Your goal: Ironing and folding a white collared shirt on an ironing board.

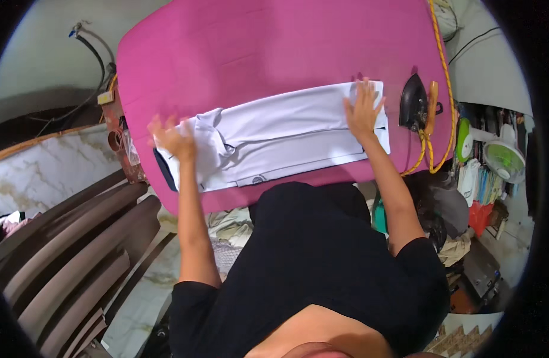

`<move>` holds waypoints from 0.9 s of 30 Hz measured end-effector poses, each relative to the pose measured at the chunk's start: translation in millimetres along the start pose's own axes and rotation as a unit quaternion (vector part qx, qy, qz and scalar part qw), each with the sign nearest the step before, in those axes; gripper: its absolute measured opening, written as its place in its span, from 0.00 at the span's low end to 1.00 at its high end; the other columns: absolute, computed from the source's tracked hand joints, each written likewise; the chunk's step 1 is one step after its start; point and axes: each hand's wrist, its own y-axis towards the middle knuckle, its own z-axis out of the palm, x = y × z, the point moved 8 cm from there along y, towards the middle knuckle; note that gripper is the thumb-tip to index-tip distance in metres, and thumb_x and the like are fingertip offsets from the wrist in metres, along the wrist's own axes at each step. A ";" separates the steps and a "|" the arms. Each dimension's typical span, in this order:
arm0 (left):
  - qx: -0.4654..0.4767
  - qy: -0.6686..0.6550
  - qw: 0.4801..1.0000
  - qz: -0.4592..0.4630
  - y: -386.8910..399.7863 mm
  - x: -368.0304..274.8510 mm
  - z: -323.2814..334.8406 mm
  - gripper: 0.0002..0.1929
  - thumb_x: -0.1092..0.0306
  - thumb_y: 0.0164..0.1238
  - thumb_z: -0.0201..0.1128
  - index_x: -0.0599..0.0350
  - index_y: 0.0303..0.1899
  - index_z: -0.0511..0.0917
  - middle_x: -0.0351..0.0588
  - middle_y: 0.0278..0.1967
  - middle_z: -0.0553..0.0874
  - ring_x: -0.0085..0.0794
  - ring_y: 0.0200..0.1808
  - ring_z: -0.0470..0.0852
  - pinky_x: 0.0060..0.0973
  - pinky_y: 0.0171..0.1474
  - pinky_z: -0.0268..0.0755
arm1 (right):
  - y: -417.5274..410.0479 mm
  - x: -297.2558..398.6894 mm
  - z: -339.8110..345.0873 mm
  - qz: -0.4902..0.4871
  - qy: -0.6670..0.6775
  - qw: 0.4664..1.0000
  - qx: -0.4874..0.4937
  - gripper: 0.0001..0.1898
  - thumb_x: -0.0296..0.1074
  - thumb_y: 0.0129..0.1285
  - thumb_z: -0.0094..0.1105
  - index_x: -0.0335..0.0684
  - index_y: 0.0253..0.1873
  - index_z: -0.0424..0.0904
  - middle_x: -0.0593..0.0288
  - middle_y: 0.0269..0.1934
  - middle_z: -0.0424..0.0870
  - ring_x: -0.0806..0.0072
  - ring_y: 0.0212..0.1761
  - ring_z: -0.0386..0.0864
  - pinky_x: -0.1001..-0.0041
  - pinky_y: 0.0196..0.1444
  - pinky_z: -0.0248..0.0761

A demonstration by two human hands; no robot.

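A white folded garment [283, 125] lies lengthwise before me on a pink padded ironing surface [238, 58]. It has dark trim, and some creases run along its upper layer. Over its left end is my left hand [174, 138], fingers apart and blurred; I cannot tell whether it touches the cloth. My right hand [363, 112] is spread palm down at the garment's right end, with nothing held. To the right of that hand rests a dark clothes iron [413, 103] with a wooden handle [431, 107].
A yellow braided cord [444, 58] runs from the iron along the surface's right edge. Beyond it stands a green and white fan [502, 156]. Brown slats [77, 259] stand at the left, below a black hose [97, 62]. Cloth [232, 226] is heaped beneath the front edge.
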 end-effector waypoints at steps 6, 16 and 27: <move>0.101 -0.065 0.990 0.078 -5.1 -49.7 36.2 0.08 0.59 0.63 0.66 0.52 0.34 0.83 0.48 0.68 0.69 0.53 0.74 0.55 0.65 0.71 0.31 | -9.6 15.7 8.6 -0.008 0.005 0.998 0.067 0.34 0.54 0.73 0.42 0.51 0.78 0.47 0.60 0.79 0.45 0.59 0.81 0.42 0.36 0.72 0.24; -0.038 -0.215 0.970 0.111 11.4 -128.4 -83.4 0.04 0.72 0.61 0.67 0.59 0.30 0.80 0.55 0.66 0.71 0.55 0.72 0.59 0.51 0.71 0.50 | -22.3 7.3 6.5 0.001 0.008 0.998 0.065 0.32 0.54 0.72 0.45 0.48 0.76 0.54 0.57 0.77 0.52 0.56 0.79 0.47 0.32 0.70 0.28; 0.105 -0.196 0.974 0.036 -136.5 -66.5 -59.5 0.09 0.73 0.62 0.64 0.55 0.44 0.81 0.54 0.62 0.75 0.52 0.69 0.65 0.49 0.73 0.45 | -46.8 79.8 -26.0 -0.100 0.088 0.990 0.051 0.26 0.32 0.55 0.62 0.47 0.62 0.75 0.58 0.75 0.57 0.57 0.79 0.48 0.35 0.72 0.37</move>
